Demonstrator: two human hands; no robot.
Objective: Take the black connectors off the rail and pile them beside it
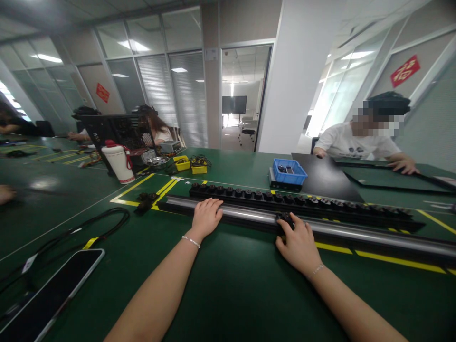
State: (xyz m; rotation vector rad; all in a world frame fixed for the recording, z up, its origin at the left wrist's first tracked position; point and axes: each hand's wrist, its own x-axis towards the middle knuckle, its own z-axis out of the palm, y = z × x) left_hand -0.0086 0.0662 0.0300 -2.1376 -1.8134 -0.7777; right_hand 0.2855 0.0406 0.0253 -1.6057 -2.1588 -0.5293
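Observation:
A long shiny metal bar [245, 214] with black edges lies across the green table. My left hand [206, 217] rests over its left part, fingers stretched out side by side on top. Farther right, my right hand [300, 241] has its thumb and fingers curled round a small black part [285, 219] that sits on the bar. The fingers partly cover that part, so its exact kind cannot be made out. Just behind the bar runs a long black strip [249, 195] bearing a row of several similar black knob-like pieces. Loose black pieces [146, 202] lie by the bar's left end.
At left are a phone [53, 294], black cables [107, 221] and a white bottle [119, 164]. A blue bin [290, 172] and yellow trays [182, 164] stand behind the strip. Opposite, a person [366, 137] handles a black frame [395, 190]. Yellow tape [399, 261] marks the table.

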